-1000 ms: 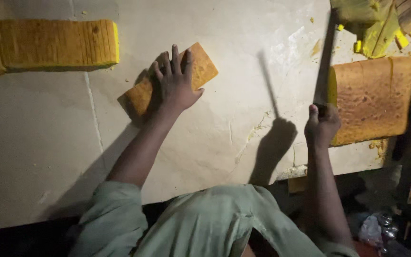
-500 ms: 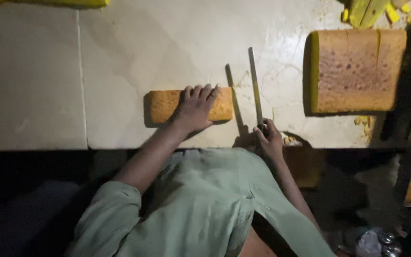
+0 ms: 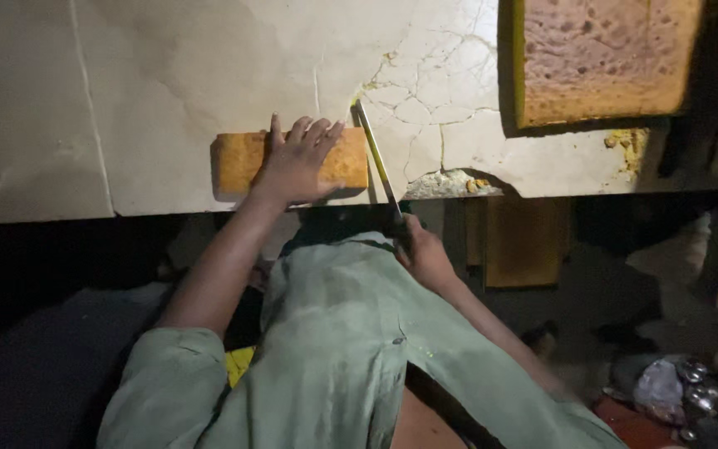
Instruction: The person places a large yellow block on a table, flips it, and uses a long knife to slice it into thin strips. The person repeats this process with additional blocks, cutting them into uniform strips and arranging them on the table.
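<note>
Left hand (image 3: pixel 297 164) lies flat, fingers spread, pressing the orange sponge block (image 3: pixel 243 158) near the desk (image 3: pixel 168 83) edge. Right hand (image 3: pixel 425 254) is clamped on the knife (image 3: pixel 376 162), blade at the block's right end. Judgement: keep fingertips clear, blade upright, pressure steady.

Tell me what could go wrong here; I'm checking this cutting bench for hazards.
1. The left hand presses flat on the small sponge block, fingertips near the long knife at the block's right end; a slip might cut them.
2. The block lies close to the slab's front edge, so it could slide off.
3. The slab is cracked and chipped near the blade, which may snag; the right hand grips low, in dim light.
</note>
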